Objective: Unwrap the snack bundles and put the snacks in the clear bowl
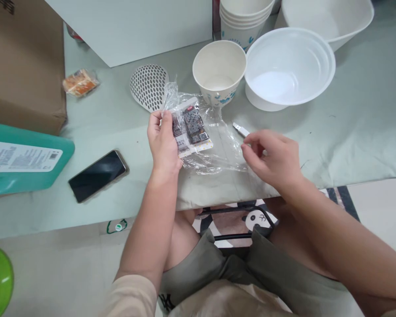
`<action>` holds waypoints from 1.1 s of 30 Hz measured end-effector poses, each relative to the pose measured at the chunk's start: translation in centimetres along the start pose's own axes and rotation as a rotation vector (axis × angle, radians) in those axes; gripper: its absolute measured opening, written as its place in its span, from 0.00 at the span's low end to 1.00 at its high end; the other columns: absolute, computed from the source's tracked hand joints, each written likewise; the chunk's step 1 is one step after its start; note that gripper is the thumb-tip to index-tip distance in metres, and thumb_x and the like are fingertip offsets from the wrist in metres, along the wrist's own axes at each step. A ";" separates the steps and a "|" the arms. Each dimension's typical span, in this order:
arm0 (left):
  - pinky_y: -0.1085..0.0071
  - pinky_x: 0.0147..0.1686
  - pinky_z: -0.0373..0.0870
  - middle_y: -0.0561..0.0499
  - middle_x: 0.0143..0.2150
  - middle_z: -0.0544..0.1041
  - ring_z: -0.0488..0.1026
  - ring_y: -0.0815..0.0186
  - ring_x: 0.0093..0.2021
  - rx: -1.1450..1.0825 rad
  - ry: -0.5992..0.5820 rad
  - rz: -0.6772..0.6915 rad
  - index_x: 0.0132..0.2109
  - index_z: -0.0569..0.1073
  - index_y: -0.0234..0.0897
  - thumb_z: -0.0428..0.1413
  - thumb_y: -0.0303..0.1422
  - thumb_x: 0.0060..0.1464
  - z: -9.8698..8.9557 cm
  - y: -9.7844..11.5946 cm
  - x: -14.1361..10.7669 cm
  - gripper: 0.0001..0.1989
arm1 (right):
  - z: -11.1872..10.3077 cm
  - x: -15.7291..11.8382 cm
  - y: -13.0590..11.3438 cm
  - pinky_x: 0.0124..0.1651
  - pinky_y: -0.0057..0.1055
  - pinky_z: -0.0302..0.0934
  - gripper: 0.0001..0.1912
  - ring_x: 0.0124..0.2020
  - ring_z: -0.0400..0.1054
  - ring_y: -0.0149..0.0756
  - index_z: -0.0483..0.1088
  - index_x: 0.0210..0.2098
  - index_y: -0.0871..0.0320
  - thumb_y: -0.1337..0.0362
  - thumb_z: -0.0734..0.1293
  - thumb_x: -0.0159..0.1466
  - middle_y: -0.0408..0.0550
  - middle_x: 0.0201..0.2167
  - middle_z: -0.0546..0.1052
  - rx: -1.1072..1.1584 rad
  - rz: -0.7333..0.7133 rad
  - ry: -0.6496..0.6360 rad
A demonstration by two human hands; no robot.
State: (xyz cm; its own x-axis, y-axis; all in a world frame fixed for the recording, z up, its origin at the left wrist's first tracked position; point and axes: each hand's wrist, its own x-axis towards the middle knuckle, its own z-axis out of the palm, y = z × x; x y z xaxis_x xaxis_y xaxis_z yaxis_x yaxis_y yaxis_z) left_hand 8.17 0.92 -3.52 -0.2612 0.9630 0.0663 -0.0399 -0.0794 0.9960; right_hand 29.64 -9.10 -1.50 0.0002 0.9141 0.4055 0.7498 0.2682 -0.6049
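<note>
My left hand [164,143] grips a small dark printed packet [194,124] with a white edge, together with the crinkled clear plastic bag [224,152] around it. The loose part of the bag spreads over the table to the right. My right hand [273,156] hovers at the bag's right side, fingers curled in and thumb near the index finger. Anything pinched there is hidden. Just past its fingertips shows a small white cutter [240,129], partly covered by the hand; I cannot tell whether they touch. Behind the bag stands a paper cup [219,72].
A white plastic bowl [288,70], a square tub [353,26] and stacked cups [246,22] stand at the back right. A perforated scoop-shaped piece [149,86] lies behind my left hand. Leftward are a phone [98,176], a wrapped snack [81,82], a green jug [57,152] and a cardboard box [23,66].
</note>
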 end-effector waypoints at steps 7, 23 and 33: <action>0.71 0.27 0.65 0.55 0.30 0.65 0.66 0.67 0.29 0.123 -0.267 -0.064 0.37 0.62 0.45 0.56 0.60 0.60 1.9 0.3 -2.7 0.24 | 0.8 -0.1 -1.4 0.34 0.32 0.67 0.13 0.32 0.72 0.34 0.69 0.42 0.54 0.56 0.71 0.62 0.44 0.33 0.76 0.468 0.326 -0.153; 0.69 0.31 0.63 0.57 0.26 0.68 0.64 0.70 0.28 0.495 -0.618 0.167 0.30 0.68 0.40 0.66 0.39 0.52 2.1 1.6 -4.2 0.15 | 2.2 0.0 -0.4 0.30 0.29 0.60 0.15 0.27 0.67 0.28 0.65 0.39 0.55 0.55 0.72 0.60 0.42 0.32 0.74 0.668 0.684 -0.217; 0.69 0.30 0.63 0.56 0.25 0.73 0.67 0.69 0.26 0.525 -0.670 0.155 0.28 0.71 0.39 0.57 0.28 0.51 1.6 1.4 -4.0 0.05 | 2.7 0.0 -0.2 0.32 0.31 0.61 0.15 0.27 0.69 0.30 0.67 0.39 0.56 0.56 0.72 0.58 0.41 0.31 0.76 0.620 0.700 -0.218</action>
State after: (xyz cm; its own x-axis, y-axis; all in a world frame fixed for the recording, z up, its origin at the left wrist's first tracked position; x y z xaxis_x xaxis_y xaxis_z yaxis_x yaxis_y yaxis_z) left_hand 10.71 -2.59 -2.33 0.4038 0.9129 0.0599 0.4431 -0.2524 0.8602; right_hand 27.74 -8.36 -3.26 0.1446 0.9478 -0.2840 0.1426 -0.3040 -0.9419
